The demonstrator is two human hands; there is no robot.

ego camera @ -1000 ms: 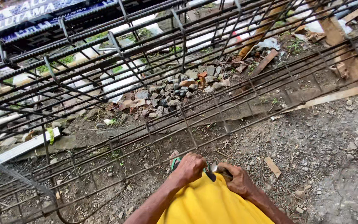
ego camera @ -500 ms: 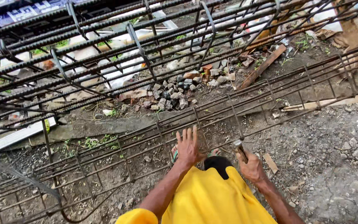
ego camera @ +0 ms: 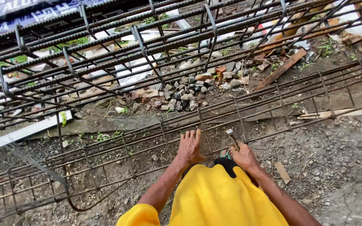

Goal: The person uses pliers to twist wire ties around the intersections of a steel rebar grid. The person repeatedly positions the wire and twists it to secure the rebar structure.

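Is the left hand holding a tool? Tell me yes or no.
No. The left hand lies open, fingers spread on the rebar cage; only the right hand grips a metal tool.

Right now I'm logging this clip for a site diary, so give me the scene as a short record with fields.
Setting: outdoors, gravel and dirt ground
Left hand: fingers spread, flat on the low rebar cage
Right hand: gripping a metal tool, tip at the cage bars
Behind: larger rebar cage, rubble pile, wood plank
Clothing: yellow shirt
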